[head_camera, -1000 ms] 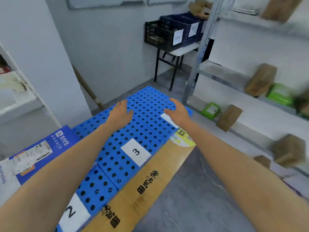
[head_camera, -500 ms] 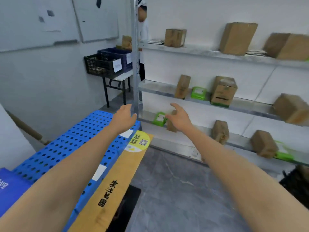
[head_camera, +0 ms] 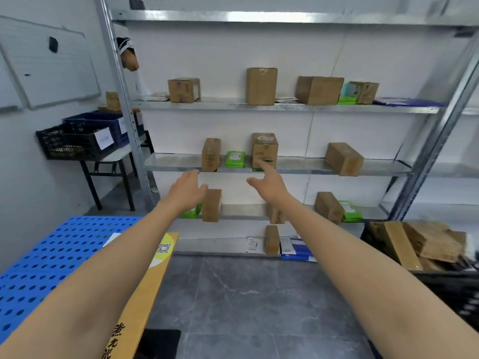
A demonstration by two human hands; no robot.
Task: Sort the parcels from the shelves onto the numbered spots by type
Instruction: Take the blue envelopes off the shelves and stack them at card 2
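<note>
Left hand point(head_camera: 187, 189) and right hand point(head_camera: 269, 183) extend forward, apart, fingers relaxed, holding nothing. Cardboard parcels point(head_camera: 261, 86) and green pouches point(head_camera: 235, 159) sit on metal shelves point(head_camera: 285, 107) at 12 o'clock; blue perforated pallet point(head_camera: 39, 268) at 8 o'clock.

Hands: left hand point(head_camera: 188, 189) and right hand point(head_camera: 268, 183) spread open in the air before the middle shelf point(head_camera: 176, 161), clear air between them.
Middle shelf, left: bare metal from the left post point(head_camera: 121, 107) to the slim box point(head_camera: 211, 154), an easy way in.
Middle shelf, centre: slim box, green packet point(head_camera: 235, 159) and centre box point(head_camera: 264, 151) stand close, narrow gaps only; right fingertips point(head_camera: 262, 167) overlap the centre box's foot.
Middle shelf, right: a wide bare run up to the tilted box point(head_camera: 343, 158).
Below: on the lower shelf point(head_camera: 243, 212), an upright box point(head_camera: 212, 205) sits just beside the left thumb, blocking that side.
Low down: pallet point(head_camera: 51, 268) on the left, crate point(head_camera: 451, 294) on the right, open floor point(head_camera: 246, 294) between.
</note>
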